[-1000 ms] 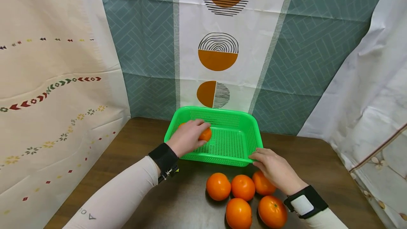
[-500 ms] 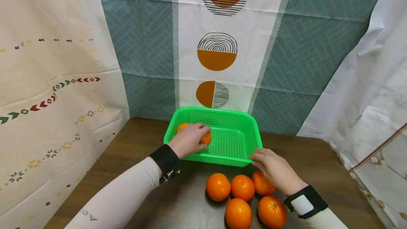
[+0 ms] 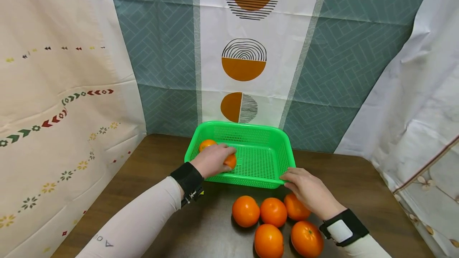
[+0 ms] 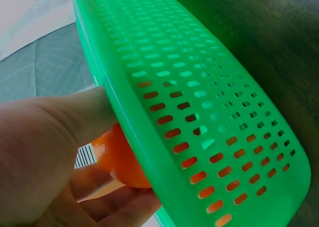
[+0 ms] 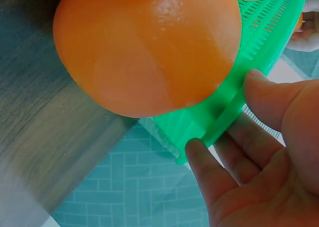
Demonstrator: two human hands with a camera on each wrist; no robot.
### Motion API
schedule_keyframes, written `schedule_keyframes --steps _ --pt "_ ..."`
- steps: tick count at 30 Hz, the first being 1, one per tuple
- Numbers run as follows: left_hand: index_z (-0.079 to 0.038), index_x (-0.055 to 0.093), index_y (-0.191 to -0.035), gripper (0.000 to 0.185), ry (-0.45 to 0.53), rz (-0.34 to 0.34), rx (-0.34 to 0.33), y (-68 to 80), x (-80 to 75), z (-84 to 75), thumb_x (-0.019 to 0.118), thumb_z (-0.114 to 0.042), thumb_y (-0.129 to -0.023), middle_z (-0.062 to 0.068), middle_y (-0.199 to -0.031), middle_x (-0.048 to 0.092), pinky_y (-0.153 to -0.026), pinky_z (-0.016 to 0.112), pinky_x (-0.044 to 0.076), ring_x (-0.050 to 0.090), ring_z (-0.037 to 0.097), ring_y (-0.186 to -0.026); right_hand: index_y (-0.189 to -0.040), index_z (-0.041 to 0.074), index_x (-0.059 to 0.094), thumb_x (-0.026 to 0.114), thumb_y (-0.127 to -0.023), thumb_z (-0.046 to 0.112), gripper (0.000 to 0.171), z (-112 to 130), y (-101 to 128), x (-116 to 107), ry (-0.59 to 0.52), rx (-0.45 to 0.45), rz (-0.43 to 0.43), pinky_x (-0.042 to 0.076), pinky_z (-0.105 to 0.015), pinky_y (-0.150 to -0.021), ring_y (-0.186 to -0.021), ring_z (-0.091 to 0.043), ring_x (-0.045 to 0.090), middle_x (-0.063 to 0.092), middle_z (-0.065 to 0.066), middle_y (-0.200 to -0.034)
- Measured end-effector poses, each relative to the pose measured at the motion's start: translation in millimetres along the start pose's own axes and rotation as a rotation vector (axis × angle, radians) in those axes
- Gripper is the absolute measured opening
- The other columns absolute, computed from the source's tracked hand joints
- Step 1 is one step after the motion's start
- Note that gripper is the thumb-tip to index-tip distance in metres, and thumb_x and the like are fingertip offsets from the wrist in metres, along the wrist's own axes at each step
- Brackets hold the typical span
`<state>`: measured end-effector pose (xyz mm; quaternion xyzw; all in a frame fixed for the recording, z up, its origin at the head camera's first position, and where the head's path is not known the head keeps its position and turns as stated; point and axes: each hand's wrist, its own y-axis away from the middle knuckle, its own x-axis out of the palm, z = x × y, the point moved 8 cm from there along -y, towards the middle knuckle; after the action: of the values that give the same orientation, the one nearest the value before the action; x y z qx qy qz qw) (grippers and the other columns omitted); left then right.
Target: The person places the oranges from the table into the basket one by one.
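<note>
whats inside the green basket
The green basket shows one orange near its left end and a second orange gripped by the left hand. That hand partly covers both; whatever lies directly beneath it can't be seen.

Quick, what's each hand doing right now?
Left hand: holding a round orange fruit inside the green perforated plastic basket.
Right hand: holding that basket at its near right corner.

Basket [image 3: 251,180]: green, perforated, upright, near right corner held by right hand [image 3: 309,189]. Orange [image 3: 231,161]: one, glossy (partly hidden), in left hand [image 3: 212,160], inside basket's left half.
</note>
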<state>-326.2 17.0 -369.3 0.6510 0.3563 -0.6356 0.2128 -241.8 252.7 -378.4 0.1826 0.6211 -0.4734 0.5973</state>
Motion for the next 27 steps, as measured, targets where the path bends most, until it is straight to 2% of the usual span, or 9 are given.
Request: schedule_keyframes --steps 4,14,27 --pt "-0.013 0.064 -0.126 0.048 0.004 0.016 0.013 0.3 1.7 -0.1 0.084 -0.026 -0.085 0.006 -0.113 0.065 -0.083 0.038 0.052 0.061 0.024 -0.093 -0.111 0.015 0.075 0.078 -0.088 0.007 0.025 1 0 0 -0.003 -0.001 0.0 0.054 -0.043 -0.092 -0.114 -0.022 0.061 0.067 -0.001 -0.115" --pt "-0.013 0.066 -0.127 0.048 0.028 0.073 0.058 -3.1 8.3 -4.5 0.084 -0.022 -0.085 0.005 -0.116 0.067 -0.087 0.037 0.051 0.061 0.021 -0.099 -0.111 0.015 0.075 0.078 -0.088 0.006 0.025 4 1 -1 -0.012 0.022 0.009 0.052 -0.047 -0.094 -0.118 -0.026 0.061 0.068 -0.004 -0.117" --pt "-0.013 0.066 -0.128 0.049 0.026 0.098 0.03 -6.8 12.9 -3.2 0.085 -0.023 -0.084 0.005 -0.117 0.067 -0.089 0.036 0.051 0.061 0.021 -0.101 -0.11 0.013 0.075 0.078 -0.087 0.005 0.025 1 1 1 -0.032 0.039 -0.003 0.051 -0.048 -0.096 -0.12 -0.029 0.06 0.067 -0.008 -0.12"
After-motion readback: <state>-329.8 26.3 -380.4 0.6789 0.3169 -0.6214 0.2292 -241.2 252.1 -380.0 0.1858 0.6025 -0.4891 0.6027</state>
